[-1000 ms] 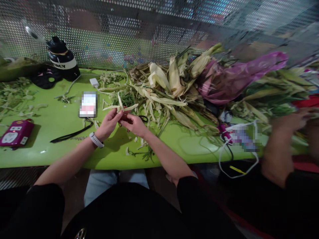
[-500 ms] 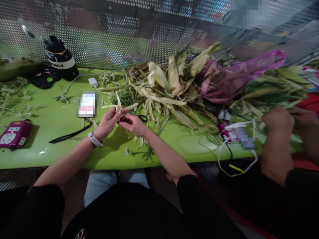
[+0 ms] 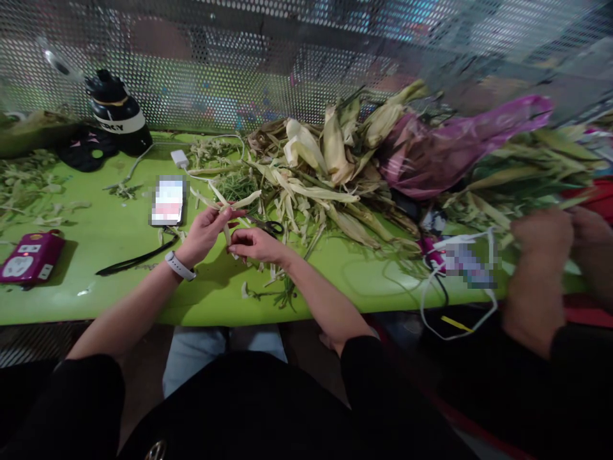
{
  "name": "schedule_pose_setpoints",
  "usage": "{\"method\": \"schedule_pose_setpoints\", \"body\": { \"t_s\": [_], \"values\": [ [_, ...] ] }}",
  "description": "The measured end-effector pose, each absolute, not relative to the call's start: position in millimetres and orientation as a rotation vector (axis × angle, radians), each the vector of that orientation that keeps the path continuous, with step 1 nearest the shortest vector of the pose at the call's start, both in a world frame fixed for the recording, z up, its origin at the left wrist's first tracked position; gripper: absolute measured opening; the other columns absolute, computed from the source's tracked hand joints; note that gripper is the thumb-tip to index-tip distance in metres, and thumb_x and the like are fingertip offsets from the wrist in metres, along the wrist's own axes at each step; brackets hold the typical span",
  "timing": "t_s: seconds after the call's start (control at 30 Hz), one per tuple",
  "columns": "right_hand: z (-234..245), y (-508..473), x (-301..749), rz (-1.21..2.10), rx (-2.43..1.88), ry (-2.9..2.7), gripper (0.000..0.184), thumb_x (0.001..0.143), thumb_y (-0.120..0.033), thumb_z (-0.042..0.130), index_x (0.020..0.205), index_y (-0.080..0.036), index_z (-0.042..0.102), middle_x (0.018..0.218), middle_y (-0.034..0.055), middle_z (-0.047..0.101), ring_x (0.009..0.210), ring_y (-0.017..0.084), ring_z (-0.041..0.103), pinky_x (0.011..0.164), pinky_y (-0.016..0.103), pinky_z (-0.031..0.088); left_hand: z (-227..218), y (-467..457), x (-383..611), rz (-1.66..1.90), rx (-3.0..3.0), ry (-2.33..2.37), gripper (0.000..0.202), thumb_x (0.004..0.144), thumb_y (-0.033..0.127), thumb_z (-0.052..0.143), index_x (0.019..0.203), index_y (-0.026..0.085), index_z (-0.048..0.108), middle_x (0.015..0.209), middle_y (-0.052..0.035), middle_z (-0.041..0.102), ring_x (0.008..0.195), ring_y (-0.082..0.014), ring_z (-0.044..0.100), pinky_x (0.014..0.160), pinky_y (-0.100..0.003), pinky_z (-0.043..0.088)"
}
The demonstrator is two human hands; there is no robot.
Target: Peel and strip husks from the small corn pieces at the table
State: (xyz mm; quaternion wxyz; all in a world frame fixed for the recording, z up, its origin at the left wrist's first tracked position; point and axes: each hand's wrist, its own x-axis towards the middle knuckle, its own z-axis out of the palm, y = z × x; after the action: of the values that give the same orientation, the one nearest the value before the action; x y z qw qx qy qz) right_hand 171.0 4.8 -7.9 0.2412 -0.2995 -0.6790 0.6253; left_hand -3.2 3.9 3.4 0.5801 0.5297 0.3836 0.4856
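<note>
My left hand (image 3: 205,230), with a white watch on its wrist, pinches a pale corn husk strip (image 3: 239,202) above the green table (image 3: 96,281). My right hand (image 3: 256,243) is closed on the lower end of the same husk piece, close beside the left. Loose husk ends splay out above my fingers. A big pile of corn husks and ears (image 3: 330,172) lies just beyond both hands. Black scissors (image 3: 271,226) lie on the table right behind my right hand.
A phone (image 3: 168,200) with a black strap, a white charger (image 3: 181,158), a pink power strip (image 3: 29,257) and a black bottle (image 3: 117,112) lie to the left. A purple plastic bag (image 3: 454,147) sits on the pile. Another person's hands (image 3: 550,239) work at the right. Perforated metal screen behind.
My hands have drawn slightly apart, the right one lower, pulling the husk strips open. The other person's hands at the right have shifted a little.
</note>
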Motion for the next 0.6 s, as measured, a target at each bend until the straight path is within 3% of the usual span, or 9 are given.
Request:
{"method": "schedule_pose_setpoints", "body": {
  "t_s": [0.1,0.23,0.33,0.47,0.6],
  "values": [
    [-7.1,9.9,177.3,1.532,-0.993,-1.647,0.031,0.082,-0.046,0.062,0.074,-0.017,0.06,0.061,-0.0028,0.056,0.05,0.008,0.047,0.048,0.021,0.039,4.1,4.4,-5.0,1.097,1.21,0.892,0.035,0.086,0.041,0.065,0.112,0.018,0.059,0.096,-0.0066,0.071,0.089,-0.0163,0.068,0.075,-0.029,0.055],
    [-9.9,18.3,178.4,1.469,-1.149,-1.324,0.053,0.086,-0.067,0.043,0.064,-0.02,0.051,0.047,-0.0057,0.041,0.039,0.007,0.034,0.04,0.023,0.027,5.3,2.1,-5.3,1.024,1.237,0.928,0.026,0.085,0.032,0.067,0.103,0.016,0.061,0.078,-0.0023,0.067,0.06,-0.0076,0.057,0.049,-0.018,0.041],
    [-12.0,20.3,175.7,1.384,-1.211,-1.286,0.05,0.081,-0.07,0.051,0.072,-0.021,0.05,0.053,-0.0056,0.044,0.042,0.008,0.038,0.042,0.024,0.03,5.3,1.0,-4.7,1.013,1.281,0.926,0.026,0.081,0.032,0.072,0.096,0.016,0.06,0.07,0.0012,0.063,0.051,-0.0051,0.048,0.046,-0.018,0.035],
    [-7.2,15.9,178.1,1.009,-1.25,-1.482,0.043,0.08,-0.062,0.061,0.096,-0.023,0.056,0.062,-0.005,0.05,0.055,0.011,0.046,0.052,0.024,0.035,4.2,2.9,-5.5,1.017,1.363,0.986,0.029,0.082,0.039,0.07,0.095,0.016,0.06,0.066,0.001,0.063,0.049,-0.0058,0.046,0.044,-0.019,0.033],
    [-2.2,12.4,182.2,1.029,-1.134,-1.84,0.042,0.083,-0.061,0.058,0.079,-0.019,0.06,0.063,-0.0027,0.05,0.059,0.011,0.043,0.056,0.026,0.032,5.8,4.5,-6.5,1.015,1.367,1.024,0.032,0.08,0.043,0.071,0.091,0.016,0.06,0.065,-0.0007,0.065,0.047,-0.0061,0.046,0.045,-0.021,0.033]
  ]
}}
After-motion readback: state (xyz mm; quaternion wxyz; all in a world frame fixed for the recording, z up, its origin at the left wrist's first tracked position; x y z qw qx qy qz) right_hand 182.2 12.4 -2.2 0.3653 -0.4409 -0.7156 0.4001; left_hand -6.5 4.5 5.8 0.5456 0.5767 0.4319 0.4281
